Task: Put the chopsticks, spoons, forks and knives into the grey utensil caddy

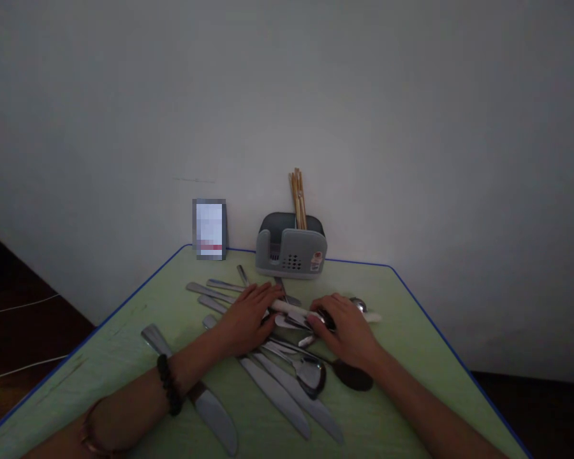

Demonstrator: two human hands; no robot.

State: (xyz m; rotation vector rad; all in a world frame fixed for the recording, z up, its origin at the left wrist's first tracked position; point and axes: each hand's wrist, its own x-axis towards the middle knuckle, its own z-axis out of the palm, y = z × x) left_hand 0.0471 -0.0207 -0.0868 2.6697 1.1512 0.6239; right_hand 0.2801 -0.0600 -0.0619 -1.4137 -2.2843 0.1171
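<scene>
Both my hands rest on a loose pile of metal cutlery [287, 370] spread over a green table [402, 331]. My left hand [249, 315] lies flat with fingers stretched over knives and spoons. My right hand [344, 328] lies palm down with fingers curled over a white-handled utensil [370, 316] and a spoon; whether it grips them I cannot tell. Several table knives point toward me, and a dark spoon [354, 377] lies beside my right wrist.
A grey cutlery holder [291, 252] with wooden chopsticks [297, 199] stands at the table's far edge against the white wall. A small upright card [209, 228] stands to its left. The table has a blue rim; dark floor lies at both sides.
</scene>
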